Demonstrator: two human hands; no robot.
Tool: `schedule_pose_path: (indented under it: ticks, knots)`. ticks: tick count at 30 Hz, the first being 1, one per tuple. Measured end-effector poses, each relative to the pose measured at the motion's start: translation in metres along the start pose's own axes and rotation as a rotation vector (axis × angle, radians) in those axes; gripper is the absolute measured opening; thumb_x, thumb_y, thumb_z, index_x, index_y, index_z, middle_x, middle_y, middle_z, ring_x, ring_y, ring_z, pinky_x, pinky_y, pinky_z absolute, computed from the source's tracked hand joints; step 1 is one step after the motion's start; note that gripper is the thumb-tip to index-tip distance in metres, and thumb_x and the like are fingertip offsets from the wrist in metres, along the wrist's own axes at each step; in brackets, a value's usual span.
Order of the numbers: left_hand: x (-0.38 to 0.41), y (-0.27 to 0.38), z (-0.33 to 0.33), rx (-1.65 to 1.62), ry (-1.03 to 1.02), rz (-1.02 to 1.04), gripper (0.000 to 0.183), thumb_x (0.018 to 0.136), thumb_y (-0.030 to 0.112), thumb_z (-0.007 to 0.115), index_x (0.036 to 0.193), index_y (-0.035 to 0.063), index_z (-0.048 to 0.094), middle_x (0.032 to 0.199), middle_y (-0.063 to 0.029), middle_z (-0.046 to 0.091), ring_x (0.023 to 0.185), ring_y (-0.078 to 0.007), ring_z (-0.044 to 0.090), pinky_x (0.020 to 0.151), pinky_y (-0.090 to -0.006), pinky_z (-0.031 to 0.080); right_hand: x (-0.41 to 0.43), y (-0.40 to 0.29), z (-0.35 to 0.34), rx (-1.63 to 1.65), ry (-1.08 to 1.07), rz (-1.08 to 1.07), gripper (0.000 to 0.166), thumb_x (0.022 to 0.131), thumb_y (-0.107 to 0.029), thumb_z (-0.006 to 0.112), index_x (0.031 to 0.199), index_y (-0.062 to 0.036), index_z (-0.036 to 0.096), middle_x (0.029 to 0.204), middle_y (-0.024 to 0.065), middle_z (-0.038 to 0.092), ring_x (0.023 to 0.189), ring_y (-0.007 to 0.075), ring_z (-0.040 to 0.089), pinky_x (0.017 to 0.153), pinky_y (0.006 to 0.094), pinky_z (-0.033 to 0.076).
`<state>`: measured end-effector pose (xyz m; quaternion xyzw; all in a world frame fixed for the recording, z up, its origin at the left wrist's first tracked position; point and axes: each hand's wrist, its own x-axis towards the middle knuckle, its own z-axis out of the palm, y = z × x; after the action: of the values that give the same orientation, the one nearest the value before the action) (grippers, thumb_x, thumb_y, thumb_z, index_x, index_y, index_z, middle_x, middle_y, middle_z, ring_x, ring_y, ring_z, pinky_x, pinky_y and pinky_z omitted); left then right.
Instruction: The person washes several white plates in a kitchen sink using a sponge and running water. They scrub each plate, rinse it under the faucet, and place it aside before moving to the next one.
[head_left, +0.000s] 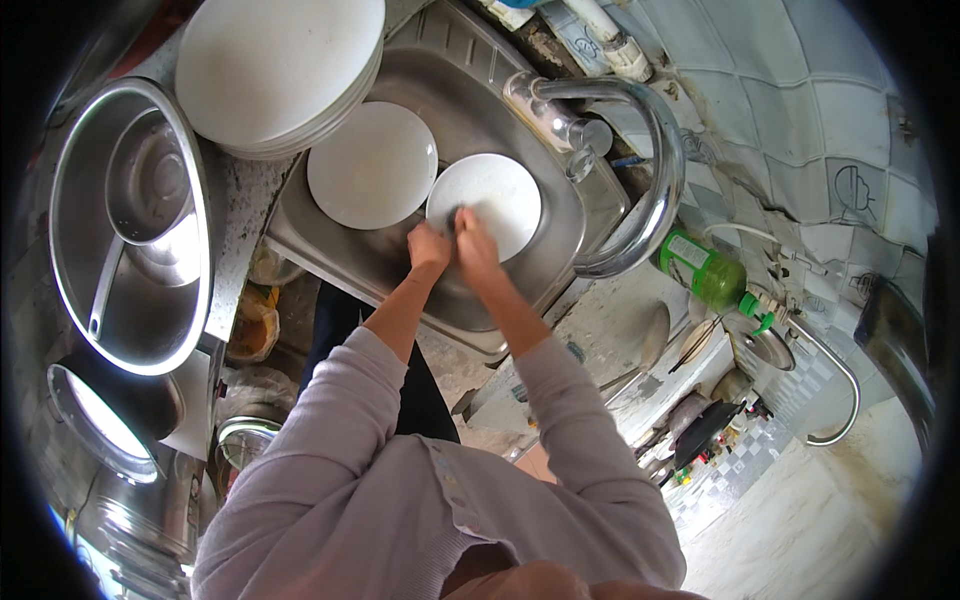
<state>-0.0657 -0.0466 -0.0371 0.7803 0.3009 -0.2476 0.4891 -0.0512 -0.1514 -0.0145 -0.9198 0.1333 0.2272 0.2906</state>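
Both my hands are over the stainless steel sink (487, 127). My left hand (430, 247) grips the near left rim of a white plate (506, 187). Blurred by motion, my right hand (475, 244) presses a small dark scrubber (453, 217), mostly hidden by the fingers, on that plate's surface. Another white plate (371, 165) lies in the sink to the left, close beside the first. A stack of large white plates (281, 71) stands on the counter at the upper left, its edge overhanging the sink.
A chrome faucet (664, 165) arches at the sink's right, near a green dish soap bottle (701, 270). On the left counter stands a large steel basin (184, 300) holding a steel ladle (107, 289). Further right are pans (705, 431) and a tiled wall (776, 112).
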Motion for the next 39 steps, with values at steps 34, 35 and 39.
schedule_pose_path:
  ticks: [34,35,39]
  knots:
    - [0.006,-0.007,0.008,-0.11,-0.066,-0.104,0.022,0.075,0.006,0.06,0.094,-0.0036,0.067,0.091,-0.0271,0.066,0.095,-0.0423,0.063,0.083,-0.0436,0.051,0.008,-0.019,-0.063,0.057,0.127,0.391,0.037,0.103,-0.03,0.031,0.098,0.0008,0.051,0.094,0.0254,0.059,0.093,0.0462,0.055,0.078,0.0516,0.046]
    - [0.007,-0.005,0.002,-0.081,-0.042,-0.071,0.022,0.075,0.006,0.06,0.093,-0.0038,0.066,0.091,-0.0272,0.066,0.095,-0.0426,0.063,0.083,-0.0437,0.051,-0.012,-0.01,-0.04,-0.071,0.128,0.149,0.034,0.102,-0.029,0.034,0.099,-0.0003,0.052,0.093,0.0249,0.059,0.089,0.0452,0.057,0.079,0.0516,0.047]
    - [0.004,-0.001,0.001,-0.144,-0.084,-0.085,0.021,0.075,0.006,0.06,0.092,-0.0039,0.066,0.092,-0.0274,0.066,0.094,-0.0434,0.063,0.083,-0.0439,0.051,-0.03,0.015,-0.024,-0.182,0.106,-0.037,0.026,0.1,-0.023,0.04,0.097,-0.0012,0.052,0.087,0.0228,0.058,0.086,0.0429,0.059,0.079,0.0524,0.048]
